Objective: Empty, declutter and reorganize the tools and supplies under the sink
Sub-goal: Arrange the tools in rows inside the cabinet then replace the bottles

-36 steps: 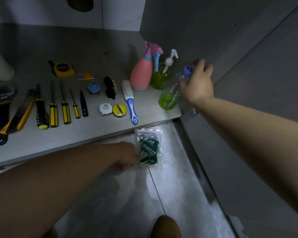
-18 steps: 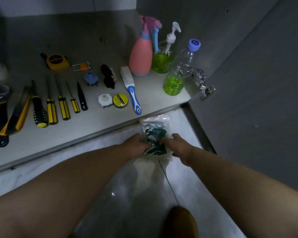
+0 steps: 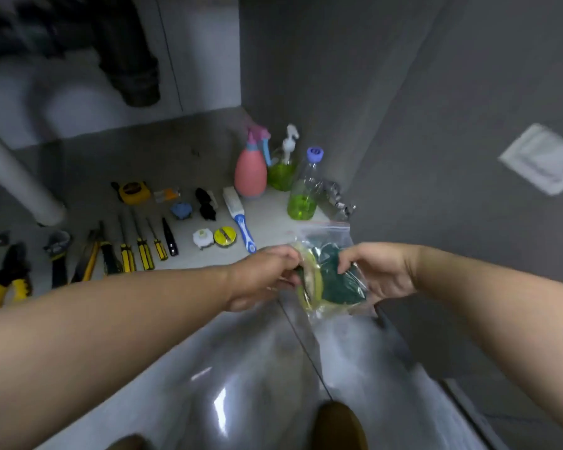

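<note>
Head view: a clear zip bag holding green-and-yellow scouring pads is carried in the air between both hands, just in front of the front right corner of the cabinet floor and above the tiled floor. The left hand pinches the bag's left edge with curled fingers; the right hand grips its right side, fingers folded over the film. The bag looks light, soft and crumpled; its plastic skin is probably slippery, so the firmer hold is through the film onto the pads themselves, or along the red-striped zip strip at the top. Nothing in it appears fragile.

On the cabinet floor, near the right edge, stand a pink spray bottle, a pump bottle and a clear bottle of green liquid, close together. A blue-and-white brush lies just left of them. Further left, yellow-handled screwdrivers lie in a row along the front edge, a tape measure behind them, and pliers at the far left. A white pipe rises at the back left.
</note>
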{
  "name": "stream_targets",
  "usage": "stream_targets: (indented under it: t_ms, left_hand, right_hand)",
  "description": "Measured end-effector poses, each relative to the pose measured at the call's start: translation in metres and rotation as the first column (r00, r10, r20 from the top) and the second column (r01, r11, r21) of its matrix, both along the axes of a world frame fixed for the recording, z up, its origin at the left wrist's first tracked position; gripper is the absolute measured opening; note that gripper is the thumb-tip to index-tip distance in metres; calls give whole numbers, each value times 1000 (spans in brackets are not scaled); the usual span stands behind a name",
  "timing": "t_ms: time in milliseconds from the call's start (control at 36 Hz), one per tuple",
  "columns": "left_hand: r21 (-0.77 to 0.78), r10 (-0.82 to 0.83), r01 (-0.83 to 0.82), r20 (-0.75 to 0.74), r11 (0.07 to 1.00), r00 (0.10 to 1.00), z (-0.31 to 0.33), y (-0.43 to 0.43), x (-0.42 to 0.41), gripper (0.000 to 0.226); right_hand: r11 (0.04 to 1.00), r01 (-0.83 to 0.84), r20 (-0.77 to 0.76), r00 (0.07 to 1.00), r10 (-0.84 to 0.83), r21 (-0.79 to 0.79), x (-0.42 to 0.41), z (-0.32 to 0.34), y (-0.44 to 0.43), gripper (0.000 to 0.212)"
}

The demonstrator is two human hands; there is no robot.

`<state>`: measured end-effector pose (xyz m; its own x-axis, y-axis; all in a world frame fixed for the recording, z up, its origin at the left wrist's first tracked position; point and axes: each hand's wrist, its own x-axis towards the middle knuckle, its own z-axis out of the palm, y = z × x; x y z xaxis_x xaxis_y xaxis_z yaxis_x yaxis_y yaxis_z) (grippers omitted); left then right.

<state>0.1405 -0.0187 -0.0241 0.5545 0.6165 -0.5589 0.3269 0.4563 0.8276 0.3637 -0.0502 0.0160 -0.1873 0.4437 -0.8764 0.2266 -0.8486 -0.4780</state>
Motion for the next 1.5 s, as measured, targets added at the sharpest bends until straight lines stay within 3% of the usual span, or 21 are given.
stream_targets:
  t_ms: [111, 167, 250, 361, 444, 583, 667, 750, 833, 917, 1056, 1139, 1250, 1333, 1500]
  left_hand:
    - [190, 223, -246, 136, 950, 965, 84, -11, 2, 12]
    - [258, 342, -384, 191, 887, 920, 122, -21, -1, 41]
    - [164, 482, -534, 276, 829, 832, 172, -40, -16, 70]
    - [86, 400, -451, 337, 889, 852, 214, -71, -43, 65]
    - [62, 393, -447, 380, 892, 837, 227, -91, -61, 56]
    - [160, 474, -563, 386, 811, 792, 229, -108, -80, 71]
    - [249, 523, -613, 346, 749, 779, 226, -111, -87, 73]
    - [305, 527, -623, 344, 720, 777, 229, -111, -92, 66]
    - [338, 525, -642, 379, 689, 762, 232, -109, -96, 59]
    - [300, 507, -642, 419, 706, 753, 232, -109, -97, 58]
    - [283, 481, -613, 417, 738, 771, 229, -107, -91, 63]
    - [300, 457, -584, 400, 754, 795, 225, -109, -83, 61]
    - [298, 457, -568, 368, 767, 810, 222, -108, -81, 53]
    - [235, 480, -583, 377, 778, 792, 223, -106, -81, 57]
    - [304, 547, -653, 367, 694, 753, 225, -103, -80, 63]
  right_hand:
    - [963, 200, -198, 966, -164, 179, -14, 73, -20, 57]
    - [911, 320, -351, 910, -220, 260, -27, 101, -34, 60]
    - [823, 444, -546, 813, -204, 355, -50, 133, -53, 60]
    - [757, 486, -643, 757, -115, 437, -78, 163, -74, 55]
    - [726, 485, -609, 785, -116, 487, -100, 173, -86, 42]
    - [553, 505, -352, 862, -366, 662, -130, 169, -101, 16]
    - [508, 521, -396, 853, -339, 686, -147, 169, -109, 12]
    - [521, 572, -506, 816, -281, 633, -156, 177, -111, 30]
    - [522, 477, -466, 870, -162, 707, -163, 183, -113, 52]
    - [464, 456, -413, 889, -198, 760, -168, 185, -113, 47]
    - [341, 592, -514, 804, -298, 730, -168, 189, -104, 40]
    - [352, 535, -486, 845, -225, 768, -172, 189, -105, 41]
    - [344, 473, -437, 881, -181, 811, -173, 186, -108, 61]
    - [327, 444, -403, 895, -190, 834, -171, 185, -108, 61]
    - [273, 411, -348, 903, -251, 870, -170, 186, -107, 54]
